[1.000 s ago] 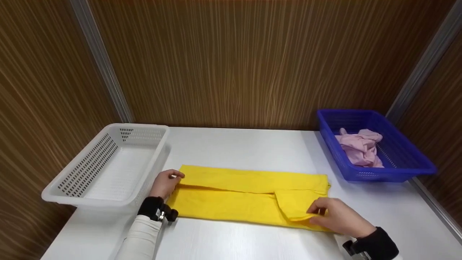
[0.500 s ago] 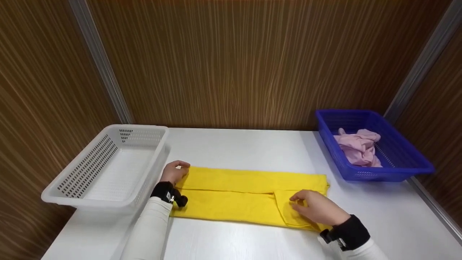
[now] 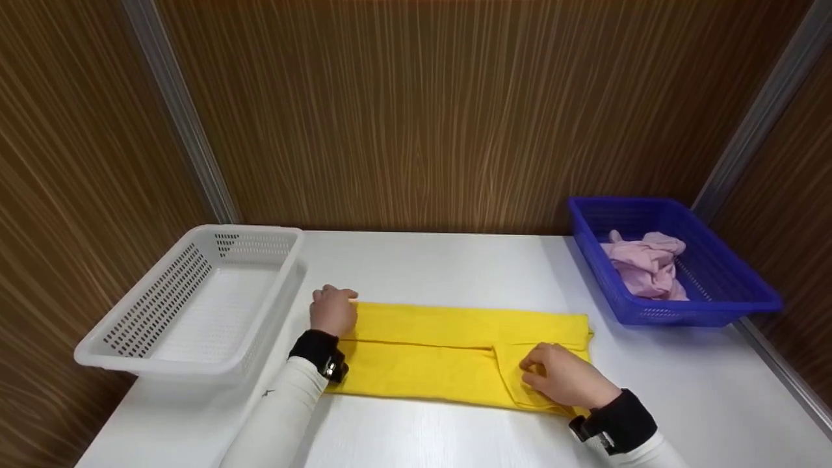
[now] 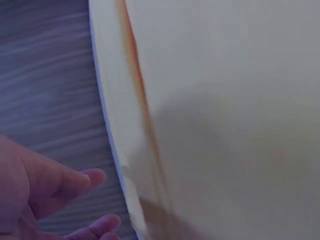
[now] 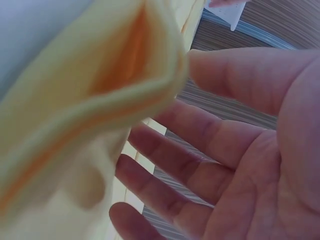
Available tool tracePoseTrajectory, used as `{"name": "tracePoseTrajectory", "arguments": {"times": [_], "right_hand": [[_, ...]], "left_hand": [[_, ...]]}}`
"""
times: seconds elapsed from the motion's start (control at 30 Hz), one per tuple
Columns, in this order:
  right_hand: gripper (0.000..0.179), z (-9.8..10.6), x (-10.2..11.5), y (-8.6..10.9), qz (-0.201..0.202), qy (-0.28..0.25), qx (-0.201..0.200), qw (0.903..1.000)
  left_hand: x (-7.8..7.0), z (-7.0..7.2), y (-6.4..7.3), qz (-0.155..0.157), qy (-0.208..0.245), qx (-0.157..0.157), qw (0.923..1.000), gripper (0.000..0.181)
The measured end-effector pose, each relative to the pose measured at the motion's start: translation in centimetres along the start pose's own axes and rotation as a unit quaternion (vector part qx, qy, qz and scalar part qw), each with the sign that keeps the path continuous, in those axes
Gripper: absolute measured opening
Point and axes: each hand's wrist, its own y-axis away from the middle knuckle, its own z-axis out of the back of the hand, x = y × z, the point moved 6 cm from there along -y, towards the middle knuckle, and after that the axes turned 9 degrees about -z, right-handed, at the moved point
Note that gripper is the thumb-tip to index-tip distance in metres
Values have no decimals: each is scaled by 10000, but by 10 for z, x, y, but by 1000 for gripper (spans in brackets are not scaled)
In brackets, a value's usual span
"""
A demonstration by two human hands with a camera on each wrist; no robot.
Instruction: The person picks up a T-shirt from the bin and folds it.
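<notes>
A yellow cloth (image 3: 416, 370), folded into a long strip, lies across the white table. Its upper part is turned down along the length, and a flap (image 3: 509, 364) is turned over near the right end. At the left end, my left hand (image 3: 334, 311) reaches to the far corner. The left wrist view has this hand's thumb and fingertips (image 4: 95, 176) apart beside the cloth's edge. My right hand (image 3: 565, 376) is over the flap, fingers lightly bent. In the right wrist view its fingers (image 5: 190, 165) are spread beside a raised, gaping fold (image 5: 125, 65), gripping nothing.
A white perforated basket (image 3: 286, 286) stands left of the cloth, close to my left forearm. At the back right a blue basket (image 3: 715, 305) holds a crumpled pink cloth (image 3: 649, 263). Wood-patterned panels (image 3: 416, 117) enclose the table (image 3: 422, 266) at back and sides.
My left hand has moved right and away from me along the cloth's left end. The right hand let go of the flap's near edge and moved left; the flap now lies lower.
</notes>
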Motion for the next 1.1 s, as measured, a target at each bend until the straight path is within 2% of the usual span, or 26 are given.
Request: {"name": "tracePoseTrajectory", "arguments": {"times": [0.07, 0.13, 0.2, 0.3, 0.4, 0.6, 0.77, 0.83, 0.9, 1.0, 1.1], "right_hand": [[18, 0, 5, 2, -18, 85, -98, 9999], [17, 0, 13, 6, 12, 171, -282, 9995], [17, -2, 23, 11, 116, 271, -390, 9988], [15, -7, 37, 16, 375, 515, -445, 9970], [12, -12, 46, 20, 490, 831, -438, 9944], [14, -15, 49, 15, 549, 1159, -826, 9883], [11, -13, 43, -4, 512, 1344, -1224, 9820], [11, -11, 38, -16, 403, 1311, -1277, 9823], [10, -9, 32, -30, 230, 1227, -1191, 9850], [12, -5, 23, -50, -213, 1147, -861, 9894], [16, -2, 16, -69, -749, 1265, -482, 9880]], "left_hand": [[-17, -8, 4, -524, 225, 264, 9980, 30], [-26, -15, 9, -900, 443, 680, 9926, 25], [-30, -21, 14, -1052, 490, 1054, 9876, 22], [-29, -23, 19, -1132, 366, 1278, 9846, 21], [-25, -24, 21, -1094, 319, 1304, 9849, 24], [-23, -23, 20, -986, 381, 1284, 9861, 28], [-24, -24, 19, -883, 233, 1173, 9889, 29], [-26, -25, 19, -871, 155, 1127, 9897, 28], [-28, -26, 20, -888, 55, 1093, 9900, 27], [-31, -28, 21, -932, -16, 1112, 9894, 26], [-35, -28, 23, -892, -50, 1243, 9882, 29]]}}
